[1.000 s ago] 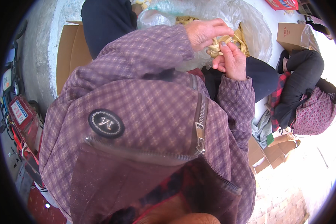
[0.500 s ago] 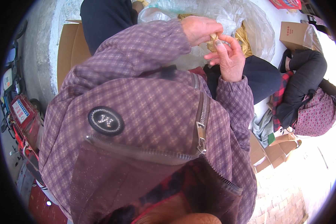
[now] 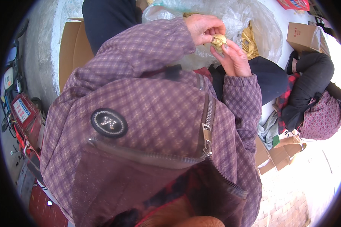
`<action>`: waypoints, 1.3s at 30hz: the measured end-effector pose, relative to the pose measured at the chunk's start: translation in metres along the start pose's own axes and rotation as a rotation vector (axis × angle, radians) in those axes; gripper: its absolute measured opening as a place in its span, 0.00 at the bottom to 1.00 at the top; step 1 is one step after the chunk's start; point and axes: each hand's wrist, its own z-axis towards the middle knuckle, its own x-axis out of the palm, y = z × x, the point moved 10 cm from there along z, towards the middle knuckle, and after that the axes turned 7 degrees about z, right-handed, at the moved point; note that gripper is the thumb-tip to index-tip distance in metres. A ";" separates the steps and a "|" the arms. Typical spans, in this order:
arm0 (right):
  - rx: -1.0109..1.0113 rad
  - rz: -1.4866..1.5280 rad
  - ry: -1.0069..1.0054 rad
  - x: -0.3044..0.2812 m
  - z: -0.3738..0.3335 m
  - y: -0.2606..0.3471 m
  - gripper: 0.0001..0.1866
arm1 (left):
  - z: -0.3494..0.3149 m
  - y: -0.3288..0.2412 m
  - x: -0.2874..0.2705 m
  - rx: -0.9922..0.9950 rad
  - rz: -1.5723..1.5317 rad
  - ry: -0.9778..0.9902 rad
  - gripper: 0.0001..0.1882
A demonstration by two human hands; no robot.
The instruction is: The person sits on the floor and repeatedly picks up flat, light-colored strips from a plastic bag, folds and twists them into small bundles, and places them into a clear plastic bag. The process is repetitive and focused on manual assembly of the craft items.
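A small, bunched gold-yellow piece (image 3: 219, 40), soft and folded like cloth or ribbon, is held between my two hands above my lap. My left hand (image 3: 204, 29) pinches it from the left with bent fingers. From below right, my right hand (image 3: 235, 59) grips its lower side between thumb and fingers. Just beyond my hands lies a large clear plastic bag (image 3: 269, 32). More gold-yellow material (image 3: 249, 43) in long folded strips shows in it, partly hidden by my hands.
A cardboard piece (image 3: 75, 53) stands on the left. At the right a person in dark trousers (image 3: 310, 75) sits near a cardboard box (image 3: 301, 36). An open cardboard carton (image 3: 282, 153) lies below them. A red vehicle (image 3: 24, 109) stands far left.
My right hand has turned and its fingers have drawn in around the gold-yellow piece. The piece now looks rounder and more bunched, and shows more fully between my hands.
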 end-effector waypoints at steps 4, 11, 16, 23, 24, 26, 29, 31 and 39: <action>-0.036 0.051 -0.090 -0.004 0.005 -0.002 0.13 | -0.005 -0.018 0.000 0.155 0.502 -0.055 0.13; -0.163 -0.464 -0.174 0.011 0.002 0.016 0.15 | -0.012 -0.019 0.012 0.196 0.739 -0.026 0.07; -0.150 -0.508 -0.028 0.024 -0.008 0.025 0.13 | -0.021 0.015 0.002 -0.358 -0.584 0.028 0.14; -0.326 -0.773 -0.066 0.031 -0.048 0.040 0.07 | -0.052 0.013 0.015 -0.609 -1.202 -0.040 0.19; -0.335 -0.764 -0.087 0.029 -0.053 0.036 0.07 | -0.056 0.014 0.016 -0.613 -1.169 -0.032 0.19; -0.368 -0.789 -0.069 0.033 -0.056 0.040 0.07 | -0.059 0.011 0.013 -0.616 -1.105 -0.022 0.18; -0.377 -0.800 -0.067 0.032 -0.062 0.037 0.07 | -0.070 0.006 0.018 -0.650 -1.184 -0.045 0.18; -0.397 -0.791 -0.079 0.035 -0.066 0.036 0.08 | -0.069 0.003 0.015 -0.591 -1.146 0.007 0.15; -0.364 -0.755 0.062 0.046 -0.043 0.035 0.07 | -0.044 -0.009 0.013 -0.394 -0.723 0.035 0.16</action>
